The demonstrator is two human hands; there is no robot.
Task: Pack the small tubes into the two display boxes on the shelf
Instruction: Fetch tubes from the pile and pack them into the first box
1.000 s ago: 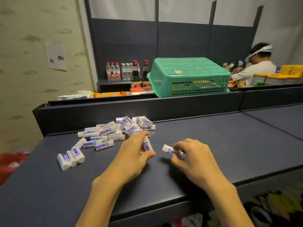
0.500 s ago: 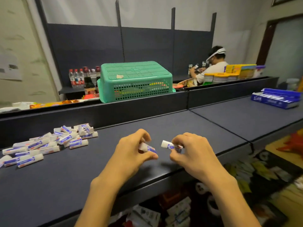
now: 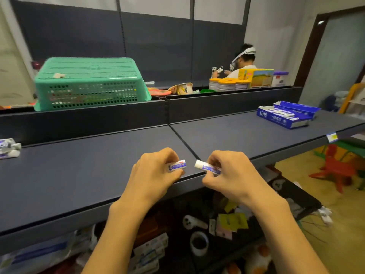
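Note:
My left hand (image 3: 153, 175) grips a small white tube with a blue label (image 3: 177, 165) above the front edge of the dark shelf (image 3: 79, 175). My right hand (image 3: 233, 175) grips a second such tube (image 3: 205, 167), its cap pointing left. The two tubes are close but apart. A blue display box (image 3: 284, 115) stands open at the far right of the shelf, with rows of tubes lying in it. Only the edge of the loose tube pile (image 3: 8, 148) shows at the far left. I see one display box only.
An upturned green plastic basket (image 3: 88, 84) sits on the ledge behind the shelf. Cans and boxes (image 3: 252, 80) stand further right, with a person behind them. Below the shelf lie assorted packets (image 3: 231, 222). A red chair (image 3: 333, 171) stands on the floor at right.
My view has swung right: the tube pile slid to the left edge and the blue display box came nearer. Both hands still hold their tubes, carried right along the shelf front.

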